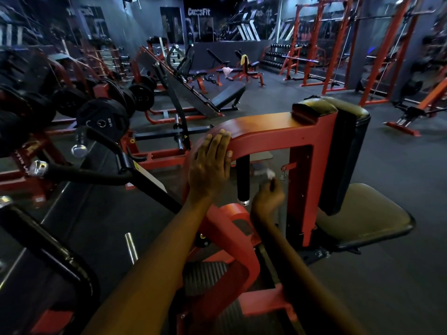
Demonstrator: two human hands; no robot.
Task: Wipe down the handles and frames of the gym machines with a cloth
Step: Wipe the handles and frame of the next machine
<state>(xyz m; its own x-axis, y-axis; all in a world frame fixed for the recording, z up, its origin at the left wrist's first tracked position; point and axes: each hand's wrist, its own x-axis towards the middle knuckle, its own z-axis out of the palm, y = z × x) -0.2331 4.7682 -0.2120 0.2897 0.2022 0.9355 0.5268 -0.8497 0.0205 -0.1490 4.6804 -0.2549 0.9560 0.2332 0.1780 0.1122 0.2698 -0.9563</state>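
A red machine frame [273, 131] arches in front of me, with a black chest pad [348, 151] and a black seat [365, 213] on its right. My left hand [210, 165] rests flat on the curved left end of the frame, fingers straight. Lower down, under the arch, my right hand [268, 197] holds a small white cloth [267, 174], blurred, close to the frame's red upright [302, 189]. A short black handle [243, 180] with a chrome tip hangs between my hands.
Black lever arms with chrome ends [79, 170] reach in from the left. Loaded weight plates [104, 122] stand at the left. Benches [227, 95], a dumbbell rack [278, 56] and red racks [338, 44] fill the back. The dark rubber floor [399, 274] lies to the right.
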